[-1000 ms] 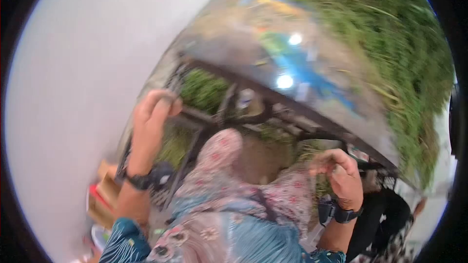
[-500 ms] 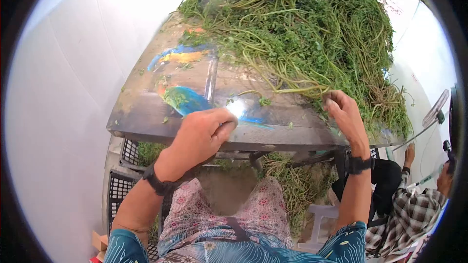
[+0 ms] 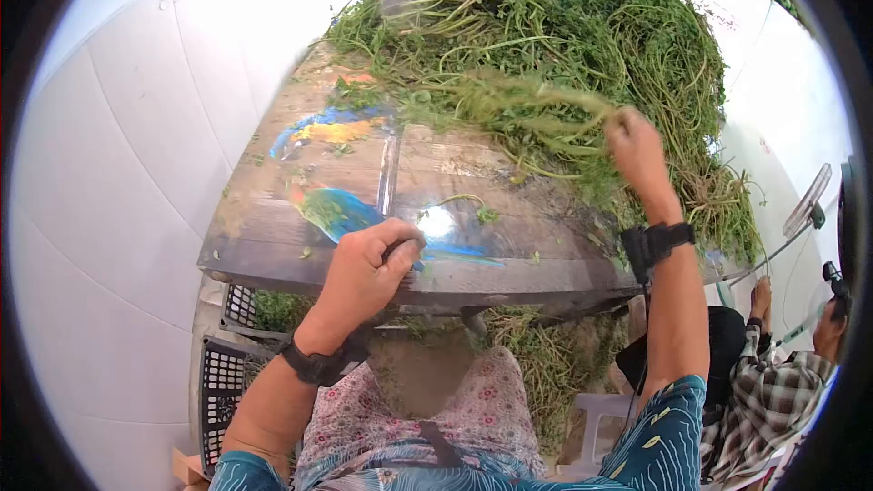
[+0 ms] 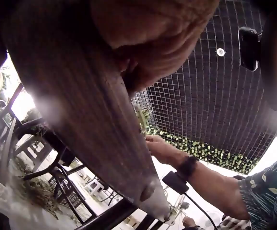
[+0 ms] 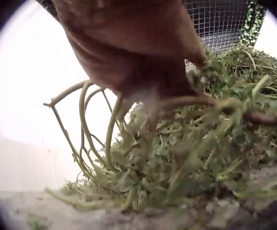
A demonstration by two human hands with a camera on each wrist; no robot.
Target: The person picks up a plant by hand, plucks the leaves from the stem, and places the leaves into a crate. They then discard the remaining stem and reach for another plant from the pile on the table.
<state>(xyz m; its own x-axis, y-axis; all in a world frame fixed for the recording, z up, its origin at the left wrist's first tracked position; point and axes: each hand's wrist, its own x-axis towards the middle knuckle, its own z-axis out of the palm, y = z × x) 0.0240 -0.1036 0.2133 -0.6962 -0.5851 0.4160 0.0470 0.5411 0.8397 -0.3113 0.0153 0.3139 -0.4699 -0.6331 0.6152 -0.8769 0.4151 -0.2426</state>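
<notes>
A big heap of leafy green plants (image 3: 564,27) with long stems covers the far and right parts of the wooden table (image 3: 436,159). At the heap's near side, my right hand (image 3: 637,155) grips a bunch of leafy stems (image 3: 546,95), blurred and stretching left over the table. In the right wrist view, thin bare stems (image 5: 110,127) hang below that hand (image 5: 133,48). My left hand (image 3: 375,259) is over the table's near edge, fingers curled and thumb against them; nothing shows in it. From below, the left wrist view shows this hand (image 4: 153,43) by the table edge.
Bright parrot paintings (image 3: 341,214) mark the tabletop, with a loose sprig (image 3: 486,215) near them. Black crates (image 3: 227,391) stand under the left side, and more greens (image 3: 546,355) lie under the table. A person in a checked shirt (image 3: 773,391) sits at right beside a fan (image 3: 809,200).
The view has swung up from my lap to the table. Both hands came over it. In the last half second my right hand moved up and away, lifting stems; the left shifted slightly nearer.
</notes>
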